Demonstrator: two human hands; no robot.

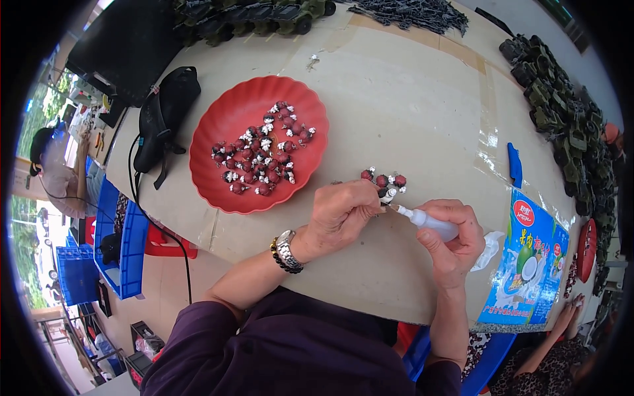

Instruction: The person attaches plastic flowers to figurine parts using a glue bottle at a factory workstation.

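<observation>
My left hand point(343, 214), with a metal watch on its wrist, pinches a small black and white toy part point(386, 194) just above the table. My right hand point(452, 241) grips a small white squeeze bottle point(432, 221), its thin nozzle touching that part. A few dark red and white small pieces point(383, 179) lie on the table right behind my fingers. A red scalloped plastic bowl point(218, 191) to the left holds several more of the same red and white pieces point(261, 155).
A black pouch with a strap point(165, 115) lies left of the bowl. Green toy vehicles point(568, 125) pile along the right and far edges, dark grey plastic parts point(416, 13) at the back. A blue printed bag point(531, 264) and a blue piece point(514, 165) lie at right. Another person sits far left point(56, 171).
</observation>
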